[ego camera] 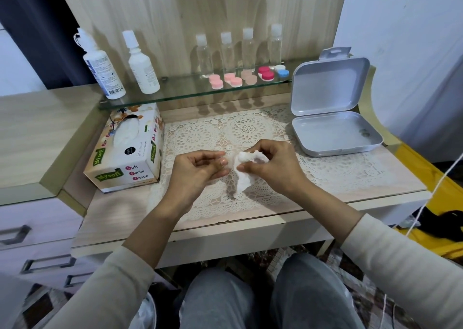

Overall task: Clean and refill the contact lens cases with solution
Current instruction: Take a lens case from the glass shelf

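My right hand (273,164) grips a crumpled white tissue (244,170) above the lace mat (325,175). My left hand (198,169) is just left of the tissue, fingers curled and pinched together near it; whether it holds something small I cannot tell. On the glass shelf (175,91) stand several contact lens cases: pink ones (216,81), a beige one (249,76), a magenta one (265,73) and a blue-and-white one (281,70). Two white solution bottles (104,70) stand at the shelf's left end.
A tissue box (130,153) lies left of the mat. An open white hinged box (335,133) sits at the right. Several clear small bottles (226,51) line the back of the shelf. Drawers (37,241) are at the left, my knees below the table edge.
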Tool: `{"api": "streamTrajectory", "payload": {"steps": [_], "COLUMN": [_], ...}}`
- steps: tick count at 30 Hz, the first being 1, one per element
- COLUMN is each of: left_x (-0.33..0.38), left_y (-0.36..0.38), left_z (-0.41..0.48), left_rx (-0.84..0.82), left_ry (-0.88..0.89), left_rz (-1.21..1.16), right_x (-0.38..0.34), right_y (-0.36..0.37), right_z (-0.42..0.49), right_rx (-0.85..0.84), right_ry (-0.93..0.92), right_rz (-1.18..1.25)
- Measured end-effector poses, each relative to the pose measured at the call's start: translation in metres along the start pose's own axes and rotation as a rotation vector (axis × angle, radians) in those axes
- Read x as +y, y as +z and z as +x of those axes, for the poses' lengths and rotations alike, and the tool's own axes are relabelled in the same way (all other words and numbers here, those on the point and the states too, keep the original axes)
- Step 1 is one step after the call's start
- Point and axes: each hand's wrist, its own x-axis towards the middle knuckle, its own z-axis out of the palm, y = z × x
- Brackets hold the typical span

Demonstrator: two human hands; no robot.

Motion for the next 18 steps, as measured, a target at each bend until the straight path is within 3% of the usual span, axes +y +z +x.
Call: {"api": "streamTrajectory", "payload": {"steps": [4,9,14,18], "left_x": [0.001,-0.002,-0.003,0.0], "left_y": [0.005,0.003,-0.003,-0.01], "left_z": [-0.002,-0.002,0.002,0.006], "left_rx": [-0.025,-0.048,-0.056,-0.138], "left_ry": [0.06,0.101,0.029,0.032], "left_rz": [0.036,0.022,-0.093,0.168], "right_x": [-0.001,-0.006,0.003,0.008], "right_y": [0.004,-0.001,-0.004,-0.005], "right_z": [-0.001,-0.001,0.003,0.004], "right_rx": [0.064,0.081,0.006,-0.034], "right_ry": [-0.004,0.05,0.082,0.065], "right_rz": [-0.066,0.141,0.239,0.239]}}
